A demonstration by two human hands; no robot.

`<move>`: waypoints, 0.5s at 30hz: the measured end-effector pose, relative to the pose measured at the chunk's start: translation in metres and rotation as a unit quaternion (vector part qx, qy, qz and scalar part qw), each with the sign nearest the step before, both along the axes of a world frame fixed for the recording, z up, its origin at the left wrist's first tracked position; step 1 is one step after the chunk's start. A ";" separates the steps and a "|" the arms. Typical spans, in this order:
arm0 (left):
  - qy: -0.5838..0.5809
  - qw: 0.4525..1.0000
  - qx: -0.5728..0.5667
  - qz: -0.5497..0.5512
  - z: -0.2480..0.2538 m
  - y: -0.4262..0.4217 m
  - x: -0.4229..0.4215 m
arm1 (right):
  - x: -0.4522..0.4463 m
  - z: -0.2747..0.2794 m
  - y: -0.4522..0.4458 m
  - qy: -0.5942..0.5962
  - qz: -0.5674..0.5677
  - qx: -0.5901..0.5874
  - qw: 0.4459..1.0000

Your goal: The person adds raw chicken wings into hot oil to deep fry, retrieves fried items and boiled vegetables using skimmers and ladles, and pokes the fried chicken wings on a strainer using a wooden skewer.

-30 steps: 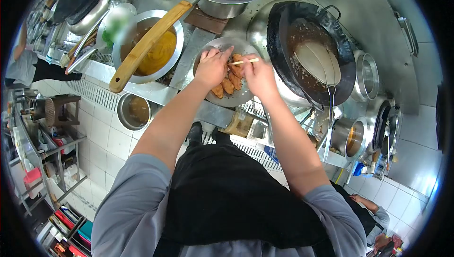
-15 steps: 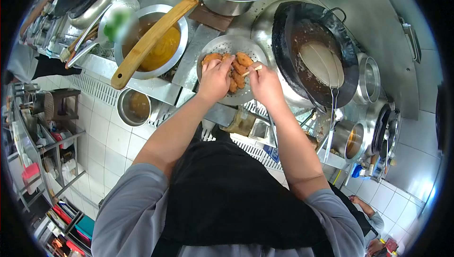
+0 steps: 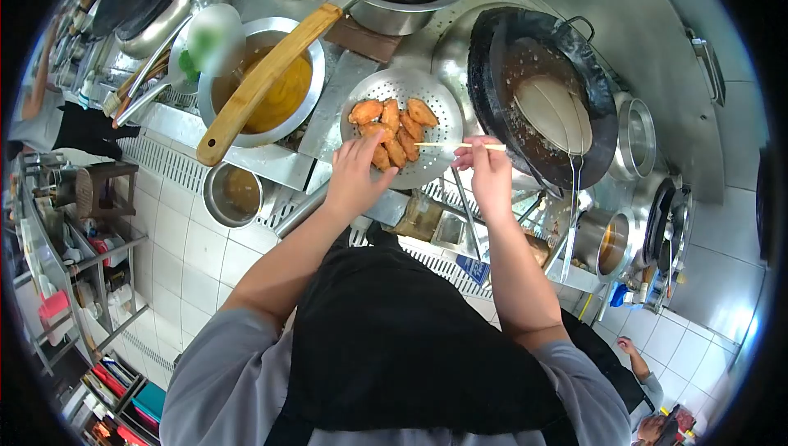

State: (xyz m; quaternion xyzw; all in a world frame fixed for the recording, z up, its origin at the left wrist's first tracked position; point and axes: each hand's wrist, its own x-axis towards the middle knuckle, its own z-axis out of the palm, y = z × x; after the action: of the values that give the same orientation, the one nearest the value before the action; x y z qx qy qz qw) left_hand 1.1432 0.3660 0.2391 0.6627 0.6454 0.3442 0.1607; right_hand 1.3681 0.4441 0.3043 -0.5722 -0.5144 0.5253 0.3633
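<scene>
Several browned fried chicken wings (image 3: pixel 421 112) lie grouped on a round perforated metal strainer (image 3: pixel 442 101). My left hand (image 3: pixel 355 175) reaches in from the lower left with its fingers apart, the fingertips touching wings at the near side of the group. Between the thumb and fingers of my right hand (image 3: pixel 490 179) is a thin wooden skewer (image 3: pixel 439 145). It lies level over the strainer's right half, its tip pointing left and close to a wing; whether it touches cannot be made out.
To the right, a black wok (image 3: pixel 484 89) of dark oil holds a wire-mesh skimmer (image 3: pixel 554 109). On the left stands a bowl of yellow-orange liquid (image 3: pixel 283 89), crossed by a sieve's wooden handle (image 3: pixel 271 77). A pot (image 3: pixel 234 196) sits below it. Another person's arm (image 3: pixel 636 360) shows lower right.
My right hand has drawn back right with the skewer, now showing more of its length. My left hand has moved down and left, its fingers more spread, uncovering more wings.
</scene>
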 end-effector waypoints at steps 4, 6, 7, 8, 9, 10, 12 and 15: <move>-0.003 1.000 0.008 -0.007 -0.009 0.000 -0.001 | -0.026 0.024 0.005 -0.159 0.064 0.196 0.966; -0.002 1.000 0.009 -0.013 -0.007 0.002 -0.001 | -0.034 0.015 0.022 -0.190 0.050 0.195 0.961; -0.001 1.000 0.009 -0.016 -0.005 0.003 -0.003 | -0.034 -0.005 0.031 -0.239 0.072 0.231 0.940; -0.001 1.000 0.009 -0.015 -0.003 0.003 -0.004 | -0.034 -0.024 0.038 -0.287 0.096 0.266 0.915; -0.004 1.000 0.007 -0.014 0.000 0.001 -0.005 | -0.033 -0.044 0.042 -0.263 0.104 0.246 0.927; -0.007 1.000 0.006 -0.013 0.002 0.001 -0.007 | -0.032 -0.049 0.040 -0.263 0.105 0.247 0.927; -0.003 1.000 0.008 -0.001 0.003 0.005 -0.008 | -0.032 -0.054 0.040 -0.225 0.102 0.210 0.946; -0.005 1.000 0.001 0.004 0.005 0.017 -0.004 | -0.034 -0.019 0.032 -0.244 0.108 0.194 0.944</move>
State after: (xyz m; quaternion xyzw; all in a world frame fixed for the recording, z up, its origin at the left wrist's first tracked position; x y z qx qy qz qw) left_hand 1.1395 0.3829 0.2436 0.6586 0.6468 0.3487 0.1622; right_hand 1.3340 0.4765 0.2858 -0.5422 -0.7379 0.2959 0.2719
